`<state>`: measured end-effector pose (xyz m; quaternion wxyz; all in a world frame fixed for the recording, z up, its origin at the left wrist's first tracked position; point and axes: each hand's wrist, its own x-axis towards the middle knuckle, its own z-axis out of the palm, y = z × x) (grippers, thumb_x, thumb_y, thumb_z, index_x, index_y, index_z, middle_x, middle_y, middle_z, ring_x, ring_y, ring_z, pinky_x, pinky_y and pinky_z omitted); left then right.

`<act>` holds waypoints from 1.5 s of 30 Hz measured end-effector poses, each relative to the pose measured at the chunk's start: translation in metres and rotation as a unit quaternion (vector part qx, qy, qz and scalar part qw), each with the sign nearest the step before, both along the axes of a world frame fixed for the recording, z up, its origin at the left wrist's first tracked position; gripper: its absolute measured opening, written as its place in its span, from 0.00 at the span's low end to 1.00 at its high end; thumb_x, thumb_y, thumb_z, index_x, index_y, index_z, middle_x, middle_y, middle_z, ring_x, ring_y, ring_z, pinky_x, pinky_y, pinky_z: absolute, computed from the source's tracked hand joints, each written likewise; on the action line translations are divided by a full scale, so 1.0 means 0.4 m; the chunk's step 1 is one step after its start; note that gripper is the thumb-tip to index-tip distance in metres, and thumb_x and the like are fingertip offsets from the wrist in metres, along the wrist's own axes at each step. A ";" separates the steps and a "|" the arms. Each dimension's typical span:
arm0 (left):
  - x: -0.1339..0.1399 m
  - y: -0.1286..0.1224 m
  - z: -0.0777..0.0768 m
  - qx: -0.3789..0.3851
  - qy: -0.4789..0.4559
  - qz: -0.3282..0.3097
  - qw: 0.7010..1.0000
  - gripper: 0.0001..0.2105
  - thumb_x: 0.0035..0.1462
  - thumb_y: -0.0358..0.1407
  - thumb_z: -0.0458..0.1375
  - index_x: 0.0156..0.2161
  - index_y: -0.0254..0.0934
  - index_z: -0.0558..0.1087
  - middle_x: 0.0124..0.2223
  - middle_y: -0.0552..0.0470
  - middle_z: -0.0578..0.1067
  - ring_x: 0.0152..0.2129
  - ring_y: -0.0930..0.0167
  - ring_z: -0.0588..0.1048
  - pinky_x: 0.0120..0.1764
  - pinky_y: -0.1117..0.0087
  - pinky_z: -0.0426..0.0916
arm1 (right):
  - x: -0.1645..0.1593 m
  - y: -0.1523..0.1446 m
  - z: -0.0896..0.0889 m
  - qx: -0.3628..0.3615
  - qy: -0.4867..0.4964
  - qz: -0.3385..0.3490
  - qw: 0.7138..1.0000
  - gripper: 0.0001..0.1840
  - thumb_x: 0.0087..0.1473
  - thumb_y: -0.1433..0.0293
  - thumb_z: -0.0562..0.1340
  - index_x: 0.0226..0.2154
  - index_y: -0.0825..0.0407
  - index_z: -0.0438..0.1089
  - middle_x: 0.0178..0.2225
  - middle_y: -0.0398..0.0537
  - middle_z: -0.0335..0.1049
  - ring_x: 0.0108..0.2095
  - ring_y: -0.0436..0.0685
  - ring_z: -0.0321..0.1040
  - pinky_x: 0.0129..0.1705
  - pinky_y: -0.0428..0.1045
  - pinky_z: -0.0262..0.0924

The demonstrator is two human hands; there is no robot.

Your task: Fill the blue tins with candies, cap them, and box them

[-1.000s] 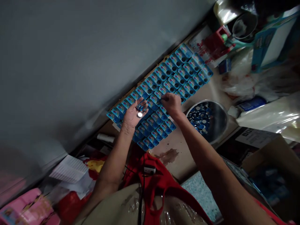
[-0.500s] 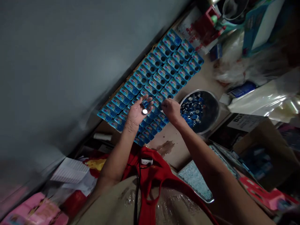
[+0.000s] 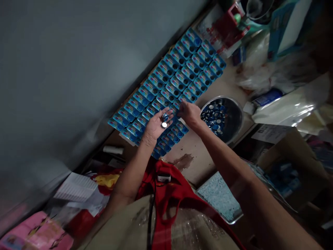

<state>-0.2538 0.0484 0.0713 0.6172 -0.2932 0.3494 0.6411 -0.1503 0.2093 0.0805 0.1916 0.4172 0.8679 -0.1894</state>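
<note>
My left hand [image 3: 155, 125] is palm up with fingers loosely curled, holding a few small round discs [image 3: 165, 116]; one shows a bright white face and the others look blue. My right hand [image 3: 189, 113] is closed in a pinch just to the right, above the rows of blue cards; whatever its fingertips hold is hidden. Beneath both hands lie close rows of printed blue cards [image 3: 179, 79], each with a round spot near one end. Spots toward the lower left look blue, while many toward the upper right look dark.
A metal bowl [image 3: 238, 119] of loose blue and white discs stands right of the cards. A wall [image 3: 78, 62] rises along the left. Clear plastic bags [image 3: 260, 73], a speckled tray [image 3: 221, 198] and a cardboard box [image 3: 309, 163] lie to the right.
My left hand has shifted slightly right, toward the right hand, with the discs still in its palm. My right hand has moved slightly up and stays pinched over the cards.
</note>
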 end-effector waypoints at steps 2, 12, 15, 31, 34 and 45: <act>0.010 -0.006 0.003 -0.002 -0.010 -0.002 1.000 0.17 0.76 0.32 0.54 0.63 0.36 0.80 0.52 0.45 0.87 0.47 0.67 0.87 0.57 0.65 0.80 | 0.009 -0.029 0.018 -0.010 0.069 0.023 0.997 0.05 0.60 0.71 0.68 0.40 0.47 0.79 0.40 0.49 0.82 0.41 0.60 0.76 0.42 0.51 0.64; 0.073 0.000 -0.032 -0.054 -0.069 0.051 0.995 0.10 0.75 0.28 0.59 0.53 0.36 0.83 0.44 0.49 0.87 0.41 0.67 0.87 0.54 0.65 0.82 | 0.032 -0.122 -0.001 -0.100 0.194 0.065 0.974 0.13 0.62 0.74 0.65 0.44 0.46 0.85 0.45 0.49 0.84 0.44 0.60 0.79 0.51 0.52 0.71; 0.077 -0.002 -0.037 -0.073 -0.078 0.063 0.992 0.06 0.72 0.26 0.62 0.44 0.36 0.82 0.39 0.51 0.86 0.41 0.68 0.87 0.56 0.63 0.82 | 0.035 -0.122 0.000 -0.113 0.202 0.050 0.972 0.09 0.64 0.71 0.67 0.40 0.46 0.85 0.44 0.49 0.85 0.45 0.61 0.81 0.52 0.52 0.71; -0.072 0.006 -0.012 -0.083 -0.042 0.076 0.993 0.13 0.75 0.35 0.66 0.60 0.39 0.77 0.49 0.46 0.87 0.43 0.66 0.88 0.39 0.73 0.81 | -0.185 0.018 -0.080 0.006 0.036 0.000 0.999 0.09 0.54 0.74 0.72 0.36 0.47 0.74 0.38 0.50 0.81 0.39 0.63 0.76 0.41 0.54 0.61; -0.088 0.008 -0.023 -0.084 -0.049 0.072 0.993 0.12 0.73 0.36 0.69 0.57 0.39 0.78 0.49 0.47 0.87 0.41 0.68 0.88 0.36 0.76 0.78 | -0.191 0.041 -0.083 0.003 0.024 0.001 1.000 0.17 0.49 0.74 0.76 0.39 0.46 0.74 0.36 0.46 0.79 0.38 0.61 0.75 0.41 0.53 0.61; -0.092 -0.015 -0.031 -0.137 0.005 0.033 0.990 0.11 0.69 0.37 0.73 0.53 0.41 0.82 0.39 0.55 0.85 0.30 0.75 0.83 0.26 0.80 0.68 | -0.139 -0.096 0.010 -0.087 0.250 0.131 0.956 0.10 0.61 0.73 0.67 0.42 0.45 0.84 0.45 0.50 0.83 0.51 0.65 0.76 0.58 0.59 0.69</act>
